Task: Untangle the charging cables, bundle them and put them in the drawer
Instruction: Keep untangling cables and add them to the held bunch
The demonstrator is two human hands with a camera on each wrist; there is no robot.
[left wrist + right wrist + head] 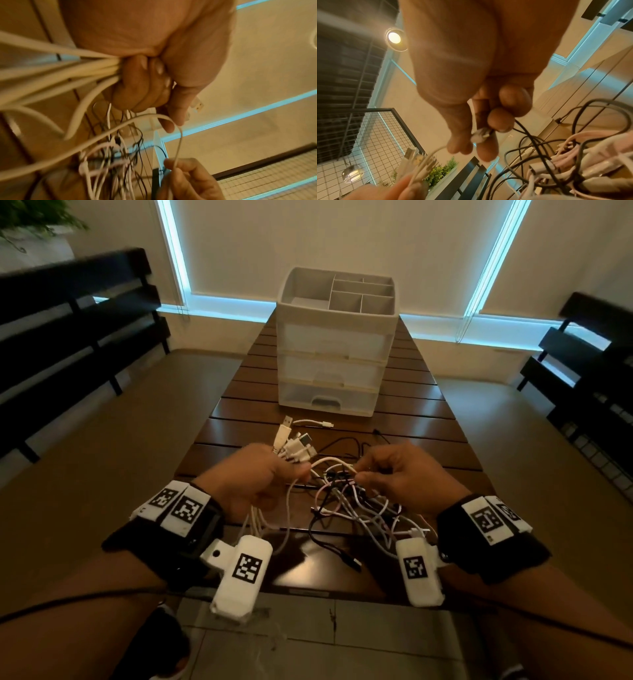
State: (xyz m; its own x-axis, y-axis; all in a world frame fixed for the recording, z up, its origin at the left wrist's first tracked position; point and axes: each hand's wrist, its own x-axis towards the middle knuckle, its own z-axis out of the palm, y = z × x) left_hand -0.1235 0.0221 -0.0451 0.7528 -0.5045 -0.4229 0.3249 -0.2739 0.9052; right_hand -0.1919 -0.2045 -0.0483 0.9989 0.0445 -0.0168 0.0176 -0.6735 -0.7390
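Observation:
My left hand grips a bunch of white cables in its fist above the table, their USB plugs fanning out past the knuckles. To its right, my right hand pinches a white cable end between thumb and fingertips, together with a thin black cable. A white cable arcs between the two hands. Below them hangs a knot of white, pink and black cables, trailing onto the wooden table. A white three-drawer unit stands further back, its drawers closed.
One short white cable lies loose in front of the drawer unit. Black cable loops lie on the table behind my hands. Dark benches flank the narrow table on both sides. The drawer unit's top tray has open compartments.

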